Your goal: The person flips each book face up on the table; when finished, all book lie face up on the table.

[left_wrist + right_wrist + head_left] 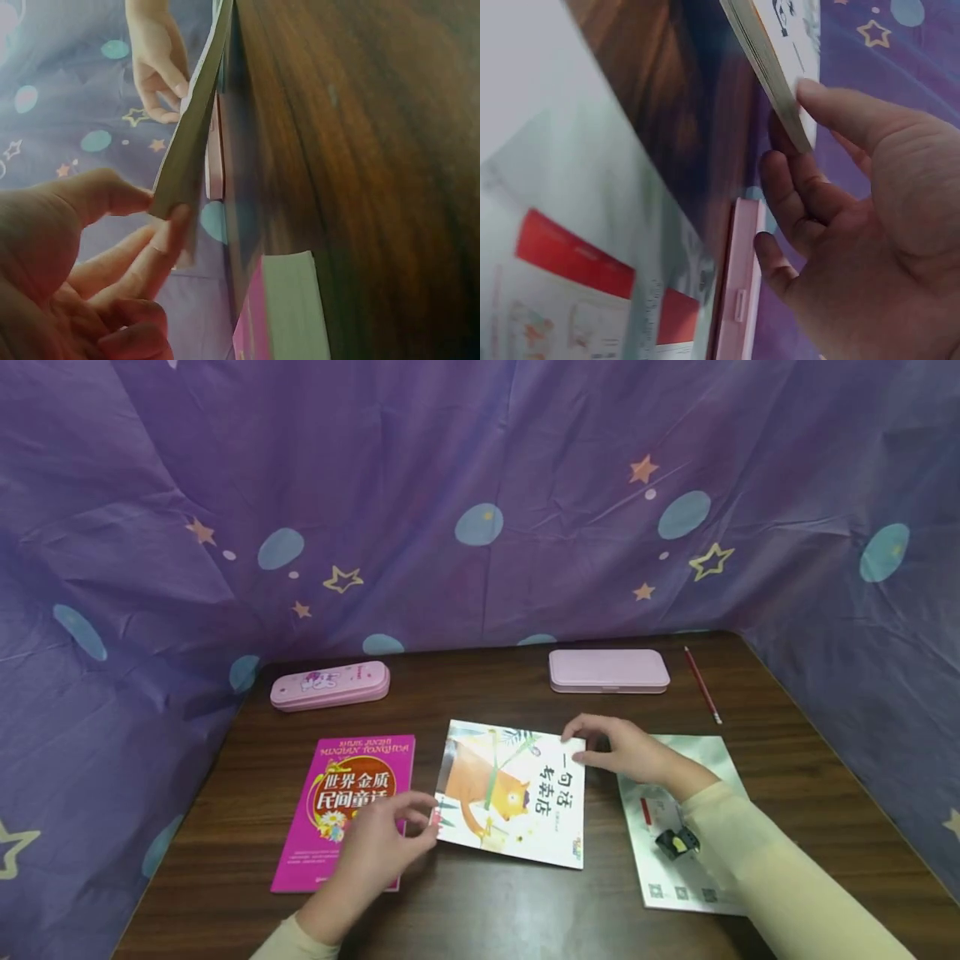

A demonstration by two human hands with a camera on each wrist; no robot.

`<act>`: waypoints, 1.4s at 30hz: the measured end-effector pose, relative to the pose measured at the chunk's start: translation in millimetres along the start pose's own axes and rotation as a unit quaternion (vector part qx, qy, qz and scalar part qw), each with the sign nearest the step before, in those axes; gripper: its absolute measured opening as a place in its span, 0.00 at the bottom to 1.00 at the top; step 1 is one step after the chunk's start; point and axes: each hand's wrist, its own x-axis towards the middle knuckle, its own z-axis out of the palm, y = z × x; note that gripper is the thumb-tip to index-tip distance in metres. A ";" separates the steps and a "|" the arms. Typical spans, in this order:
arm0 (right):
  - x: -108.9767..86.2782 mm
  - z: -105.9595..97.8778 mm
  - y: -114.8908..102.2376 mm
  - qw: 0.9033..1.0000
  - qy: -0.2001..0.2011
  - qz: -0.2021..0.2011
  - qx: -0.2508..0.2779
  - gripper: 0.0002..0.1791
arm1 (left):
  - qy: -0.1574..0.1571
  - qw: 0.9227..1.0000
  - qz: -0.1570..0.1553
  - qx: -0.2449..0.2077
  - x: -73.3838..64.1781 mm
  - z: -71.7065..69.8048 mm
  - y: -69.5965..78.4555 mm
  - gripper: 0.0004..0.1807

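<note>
Between the two hands is a white picture book (517,797) with an orange fox-like animal on its cover. My left hand (386,835) pinches its lower left edge, thumb on one face and fingers on the other, as the left wrist view shows. At the upper right corner my right hand (626,750) grips it between thumb and fingers (810,184). In the left wrist view the book (191,120) is tilted and held off the tabletop. A magenta storybook (300,852) lies under and beside my left hand, partly hidden by it.
A pale green book (660,877) lies partly under the right forearm. Farther back on the dark wooden table (465,685) are a pink rabbit-print pencil case (330,685), a plain pink case (607,670) and a red pencil (702,685). A purple curtain (420,485) hangs behind.
</note>
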 end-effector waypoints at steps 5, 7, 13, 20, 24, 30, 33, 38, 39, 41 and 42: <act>-2.1 4.5 6.0 0.999 -0.037 0.017 -0.012 0.20 | -0.037 0.999 -0.013 0.019 -1.2 4.2 -0.3 0.12; -2.0 6.1 7.9 0.999 -0.042 0.015 -0.027 0.22 | -0.048 0.999 -0.002 0.019 -1.1 5.6 -1.4 0.12; -3.0 11.1 9.3 0.996 -0.032 0.010 -0.079 0.22 | -0.075 0.997 0.021 0.022 0.3 9.1 -3.0 0.10; -8.0 15.7 1.1 0.991 -0.033 0.020 -0.130 0.23 | -0.085 0.993 0.044 0.068 -3.7 16.1 -1.5 0.09; -12.3 17.9 -4.5 0.988 -0.029 0.034 -0.148 0.24 | -0.080 0.991 0.060 0.085 -2.7 16.0 1.0 0.08; -22.2 24.9 -11.9 0.983 0.010 0.066 -0.173 0.22 | -0.114 0.986 0.046 0.108 14.8 7.8 6.9 0.08; -27.7 28.9 -17.7 0.979 0.022 0.073 -0.191 0.20 | -0.126 0.985 0.044 0.105 31.4 5.6 8.7 0.08; -38.6 35.1 -31.8 0.978 0.015 0.072 -0.194 0.18 | -0.137 0.984 0.054 0.097 60.5 8.1 6.1 0.08; -40.9 36.3 -35.0 0.979 0.012 0.071 -0.193 0.17 | -0.135 0.984 0.056 0.103 65.7 9.2 4.9 0.08; -46.0 38.7 -41.0 0.979 0.006 0.071 -0.192 0.16 | -0.127 0.984 0.058 0.114 75.2 10.3 3.4 0.09; -48.7 39.8 -44.4 0.979 0.004 0.073 -0.192 0.17 | -0.122 0.984 0.063 0.117 79.7 11.0 2.5 0.09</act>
